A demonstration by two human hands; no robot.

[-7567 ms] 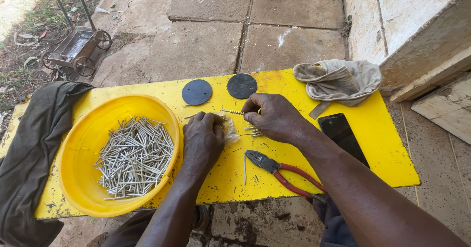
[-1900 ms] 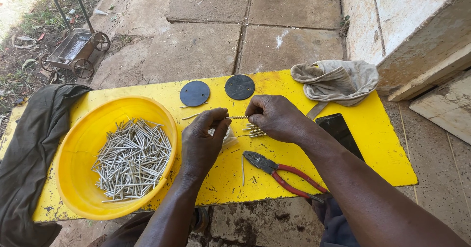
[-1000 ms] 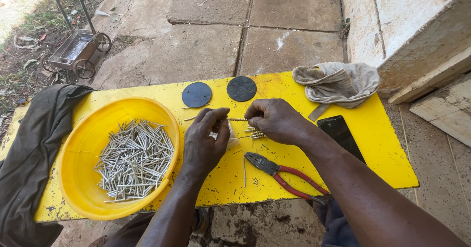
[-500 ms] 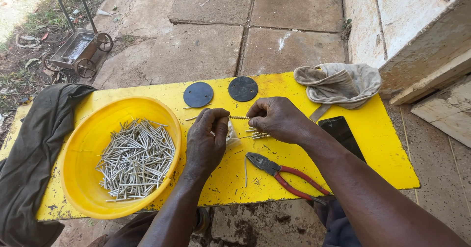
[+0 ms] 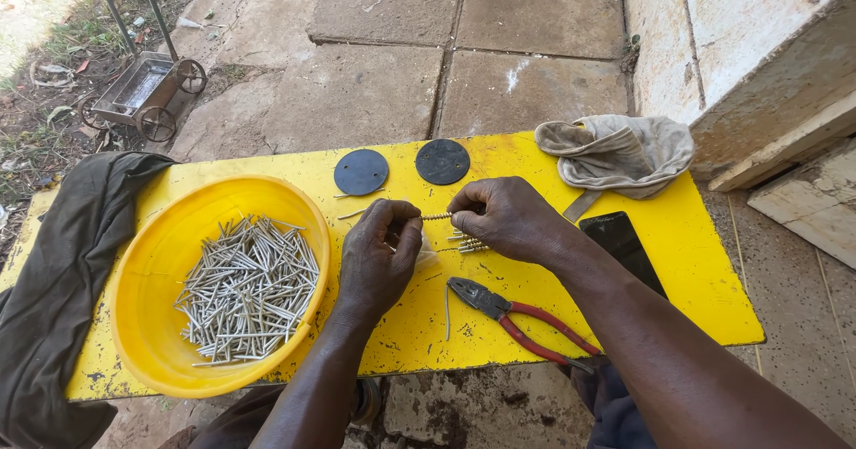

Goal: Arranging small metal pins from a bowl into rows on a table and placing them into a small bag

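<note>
Nails filled the yellow bowl at my left, a loose grey heap on the yellow board I worked over. My left hand was curled, thumb and fingertips pinched on one end of a thin ribbed pin, and my right hand pinched the other end, so the pin hung level between them just above the board. It looked wound with wire, though it was too small for me to be sure. I judged myself midway through forming that one piece, both hands needed to keep it from turning. The next move, as I reckoned it, called for a firm grip at the left while the right fingers worked along the pin, and then for setting it down with the small cluster of finished pieces lying just under my right hand.

Red-handled pliers lay near my right wrist, beside a short straight wire. Two dark round discs sat beyond my hands, a grey cloth and a black phone off to the right, a dark garment draped over the left end. Nothing blocked my hands, but the cluster lay close enough to scatter if I dropped my wrist.
</note>
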